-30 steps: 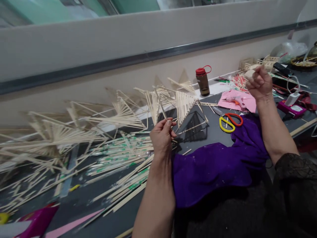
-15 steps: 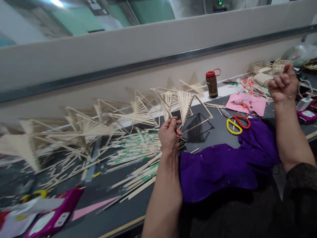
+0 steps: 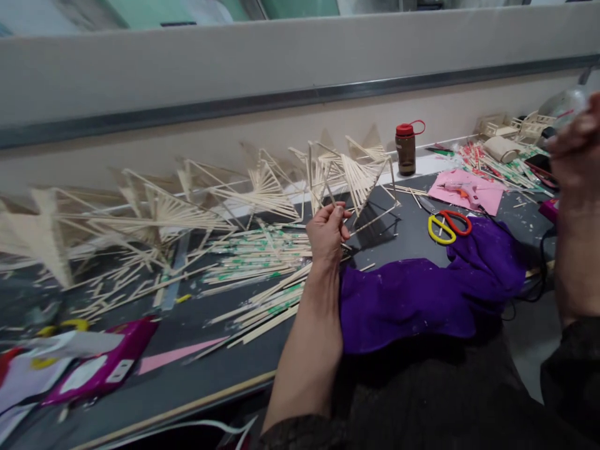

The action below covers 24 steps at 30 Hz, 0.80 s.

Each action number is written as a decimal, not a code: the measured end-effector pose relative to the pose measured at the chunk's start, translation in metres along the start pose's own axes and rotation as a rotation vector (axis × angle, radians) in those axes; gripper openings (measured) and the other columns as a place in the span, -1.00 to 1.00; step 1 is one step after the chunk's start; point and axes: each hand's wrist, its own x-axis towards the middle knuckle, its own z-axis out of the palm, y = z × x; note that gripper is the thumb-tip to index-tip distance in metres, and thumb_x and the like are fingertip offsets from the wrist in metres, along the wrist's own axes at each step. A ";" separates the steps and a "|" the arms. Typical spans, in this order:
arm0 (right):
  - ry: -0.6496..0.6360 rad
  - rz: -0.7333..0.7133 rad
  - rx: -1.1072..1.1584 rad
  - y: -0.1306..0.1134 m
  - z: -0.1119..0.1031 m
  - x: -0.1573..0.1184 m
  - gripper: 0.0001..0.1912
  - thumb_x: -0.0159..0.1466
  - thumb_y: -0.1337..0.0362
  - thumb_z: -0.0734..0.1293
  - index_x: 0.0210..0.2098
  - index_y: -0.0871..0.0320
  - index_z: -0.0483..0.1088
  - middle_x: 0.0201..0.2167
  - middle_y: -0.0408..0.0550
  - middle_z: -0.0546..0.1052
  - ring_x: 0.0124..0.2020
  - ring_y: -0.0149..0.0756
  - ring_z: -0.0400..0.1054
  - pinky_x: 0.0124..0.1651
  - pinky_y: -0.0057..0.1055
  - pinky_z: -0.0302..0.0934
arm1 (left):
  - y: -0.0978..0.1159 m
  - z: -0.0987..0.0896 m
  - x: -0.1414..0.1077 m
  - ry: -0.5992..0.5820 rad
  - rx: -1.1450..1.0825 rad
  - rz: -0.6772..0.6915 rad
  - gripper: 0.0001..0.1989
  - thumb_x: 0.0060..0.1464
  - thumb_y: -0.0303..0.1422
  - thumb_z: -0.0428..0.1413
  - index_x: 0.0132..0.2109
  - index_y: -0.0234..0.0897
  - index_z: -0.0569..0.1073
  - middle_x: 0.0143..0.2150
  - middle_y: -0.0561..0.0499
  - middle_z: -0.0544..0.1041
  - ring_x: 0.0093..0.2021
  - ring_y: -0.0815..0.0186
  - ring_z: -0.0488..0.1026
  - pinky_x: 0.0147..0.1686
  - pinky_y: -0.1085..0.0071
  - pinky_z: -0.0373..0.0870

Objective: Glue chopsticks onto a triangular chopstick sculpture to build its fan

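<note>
My left hand (image 3: 330,231) is closed, thumb and fingers pinching a corner of a wooden stick frame (image 3: 363,178). Thin sticks fan out in a twisted surface on this frame, with open triangular edges on its right. At the right edge, my right hand (image 3: 579,140) is raised with curled fingers; it is blurred and partly cut off, and anything in it is hidden. Wrapped wooden sticks (image 3: 262,250) lie left of my left hand. A purple cloth (image 3: 403,306) lies at the table's front edge, with red-and-yellow-handled scissors (image 3: 442,229) beside it.
More fanned stick structures (image 3: 159,212) line the wall on the left. A glue gun (image 3: 464,190) rests on pink paper (image 3: 490,194). Behind stands a brown bottle (image 3: 405,153) with a red lid. A magenta package (image 3: 107,362) lies at front left; loose sticks (image 3: 473,156) clutter the back right.
My right hand has moved right, partly out of view. My left hand still grips the stick frame, which has turned slightly. The view has tilted downward.
</note>
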 end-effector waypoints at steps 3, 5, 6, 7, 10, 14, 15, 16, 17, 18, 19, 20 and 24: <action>-0.187 0.151 0.057 0.027 0.057 -0.022 -0.88 0.01 0.31 0.42 -0.41 0.10 0.50 -0.53 -0.17 0.38 -0.57 -0.52 0.14 -0.52 -0.47 -0.07 | 0.002 0.003 -0.003 -0.036 0.009 0.011 -0.67 -0.16 -0.18 0.28 -0.30 -0.33 0.49 -0.53 0.10 0.51 -0.81 0.54 0.20 -0.83 0.56 -0.05; -0.408 0.318 -0.117 0.050 0.091 -0.037 -0.86 0.04 0.38 0.39 -0.36 0.18 0.52 -0.50 -0.11 0.47 -0.56 -0.50 0.21 -0.50 -0.46 0.05 | 0.004 0.004 -0.005 -0.059 0.018 0.015 -0.69 -0.14 -0.19 0.27 -0.30 -0.33 0.50 -0.52 0.11 0.52 -0.81 0.54 0.19 -0.82 0.56 -0.02; -0.528 0.391 -0.203 0.061 0.105 -0.045 -0.85 0.05 0.40 0.39 -0.34 0.21 0.52 -0.49 -0.09 0.48 -0.52 -0.46 0.27 -0.46 -0.46 0.12 | 0.005 0.005 -0.006 -0.069 0.018 0.016 -0.70 -0.13 -0.19 0.27 -0.30 -0.33 0.50 -0.52 0.11 0.52 -0.80 0.55 0.20 -0.82 0.57 -0.01; -0.601 0.455 -0.278 0.071 0.118 -0.051 -0.84 0.04 0.41 0.40 -0.33 0.22 0.50 -0.47 -0.10 0.48 -0.50 -0.44 0.30 -0.44 -0.45 0.18 | 0.006 0.005 -0.007 -0.076 0.015 0.017 -0.70 -0.12 -0.19 0.27 -0.30 -0.32 0.50 -0.52 0.11 0.52 -0.80 0.55 0.20 -0.81 0.57 -0.01; -0.750 0.494 -0.375 0.095 0.143 -0.069 -0.70 -0.02 0.47 0.45 -0.27 0.20 0.45 -0.30 -0.09 0.51 -0.47 -0.44 0.33 -0.41 -0.45 0.25 | 0.009 0.007 -0.011 -0.084 -0.013 0.019 -0.71 -0.12 -0.20 0.27 -0.31 -0.33 0.50 -0.53 0.11 0.52 -0.80 0.55 0.20 -0.82 0.57 -0.02; -0.845 0.598 -0.309 0.109 0.159 -0.085 -0.74 0.05 0.48 0.40 -0.25 0.20 0.41 -0.38 -0.14 0.52 -0.55 -0.50 0.32 -0.58 -0.55 0.08 | 0.016 0.010 -0.015 -0.076 -0.045 0.032 -0.73 -0.11 -0.21 0.27 -0.32 -0.31 0.50 -0.52 0.11 0.52 -0.80 0.55 0.20 -0.82 0.56 -0.03; -0.831 0.662 -0.261 0.110 0.160 -0.087 -0.79 0.09 0.47 0.38 -0.25 0.21 0.42 -0.43 -0.14 0.51 -0.57 -0.51 0.32 -0.61 -0.56 0.03 | 0.017 0.010 -0.015 -0.074 -0.050 0.036 -0.74 -0.11 -0.20 0.27 -0.32 -0.31 0.50 -0.52 0.11 0.52 -0.80 0.56 0.20 -0.82 0.56 -0.03; -0.818 0.715 -0.212 0.111 0.161 -0.088 -0.85 0.13 0.44 0.36 -0.27 0.23 0.43 -0.49 -0.14 0.49 -0.61 -0.52 0.30 -0.64 -0.57 -0.01 | 0.018 0.011 -0.016 -0.072 -0.057 0.039 -0.74 -0.11 -0.21 0.27 -0.33 -0.30 0.50 -0.52 0.11 0.52 -0.80 0.56 0.19 -0.82 0.56 -0.03; -0.808 0.750 -0.167 0.110 0.159 -0.088 -0.91 0.16 0.42 0.34 -0.30 0.26 0.44 -0.56 -0.16 0.45 -0.65 -0.55 0.25 -0.66 -0.59 -0.04 | 0.019 0.010 -0.016 -0.069 -0.064 0.041 -0.74 -0.11 -0.21 0.27 -0.33 -0.31 0.50 -0.52 0.11 0.52 -0.80 0.56 0.19 -0.82 0.56 -0.03; -0.805 0.765 -0.128 0.110 0.157 -0.087 -0.93 0.17 0.40 0.33 -0.34 0.27 0.45 -0.62 -0.19 0.40 -0.68 -0.57 0.19 -0.67 -0.60 -0.06 | 0.020 0.010 -0.015 -0.065 -0.072 0.044 -0.75 -0.11 -0.22 0.27 -0.33 -0.31 0.50 -0.52 0.11 0.52 -0.80 0.56 0.19 -0.82 0.56 -0.04; -0.799 0.763 -0.093 0.108 0.152 -0.085 -0.92 0.18 0.38 0.33 -0.37 0.28 0.45 -0.67 -0.22 0.34 -0.71 -0.60 0.12 -0.69 -0.61 -0.09 | 0.020 0.010 -0.015 -0.061 -0.080 0.045 -0.75 -0.10 -0.22 0.27 -0.33 -0.31 0.50 -0.52 0.11 0.51 -0.80 0.56 0.20 -0.82 0.56 -0.04; -0.791 0.757 -0.059 0.106 0.147 -0.082 -0.90 0.18 0.35 0.33 -0.38 0.28 0.45 -0.70 -0.25 0.30 -0.73 -0.61 0.06 -0.70 -0.63 -0.12 | 0.021 0.009 -0.014 -0.057 -0.087 0.046 -0.75 -0.10 -0.22 0.27 -0.33 -0.31 0.49 -0.52 0.11 0.51 -0.80 0.55 0.20 -0.82 0.56 -0.05; -0.689 0.735 0.111 0.094 0.113 -0.063 -0.83 0.13 0.27 0.38 -0.34 0.27 0.44 -0.73 -0.34 0.18 -0.75 -0.65 -0.11 -0.71 -0.64 -0.25 | 0.021 0.007 -0.012 -0.042 -0.103 0.048 -0.75 -0.09 -0.22 0.26 -0.32 -0.32 0.49 -0.52 0.12 0.50 -0.80 0.56 0.20 -0.82 0.56 -0.04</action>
